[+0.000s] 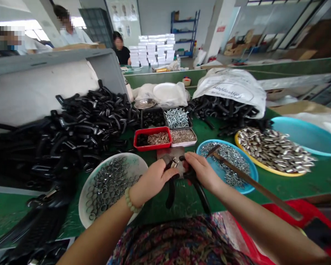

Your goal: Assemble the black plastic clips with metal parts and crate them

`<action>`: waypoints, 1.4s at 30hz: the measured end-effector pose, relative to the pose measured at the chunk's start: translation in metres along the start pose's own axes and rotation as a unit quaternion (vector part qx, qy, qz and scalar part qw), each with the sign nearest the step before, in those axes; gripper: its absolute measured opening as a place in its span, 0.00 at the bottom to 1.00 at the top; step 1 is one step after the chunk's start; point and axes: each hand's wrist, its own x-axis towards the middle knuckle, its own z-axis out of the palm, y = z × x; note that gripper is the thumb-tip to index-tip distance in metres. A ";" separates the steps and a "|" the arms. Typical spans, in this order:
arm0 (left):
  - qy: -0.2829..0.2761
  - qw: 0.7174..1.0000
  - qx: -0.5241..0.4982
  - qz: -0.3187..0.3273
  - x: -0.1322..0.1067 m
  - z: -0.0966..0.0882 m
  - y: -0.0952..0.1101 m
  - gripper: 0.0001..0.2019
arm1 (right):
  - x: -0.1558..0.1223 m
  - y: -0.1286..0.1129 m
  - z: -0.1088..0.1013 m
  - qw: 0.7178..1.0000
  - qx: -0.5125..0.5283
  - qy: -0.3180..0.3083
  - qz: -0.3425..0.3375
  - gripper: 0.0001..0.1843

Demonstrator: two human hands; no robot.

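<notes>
My left hand (151, 180) and my right hand (202, 171) grip the head of a black two-handled plier-like tool (186, 184) from either side. Its curved handles hang down towards me. A small metal coil spring (174, 163) shows at its head, between my hands. Just beyond lies a flat steel block (168, 154). A long-handled hammer (253, 184) rests across a blue plate of steel washers (237, 180), beside my right forearm. A white plate of metal rings (110, 187) sits left of my left hand.
A large heap of black curved handles (63, 136) covers the left of the green bench (182, 209). Ahead stand a red tray of small parts (152, 138) and a tray of screws (177, 118). Right lies a yellow-rimmed plate of metal cylinders (273, 151). Co-workers sit beyond.
</notes>
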 end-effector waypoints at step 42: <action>0.014 0.895 0.439 -0.074 0.124 -0.056 -0.093 0.11 | 0.200 0.018 0.006 0.695 -0.678 -0.072 -0.227 0.11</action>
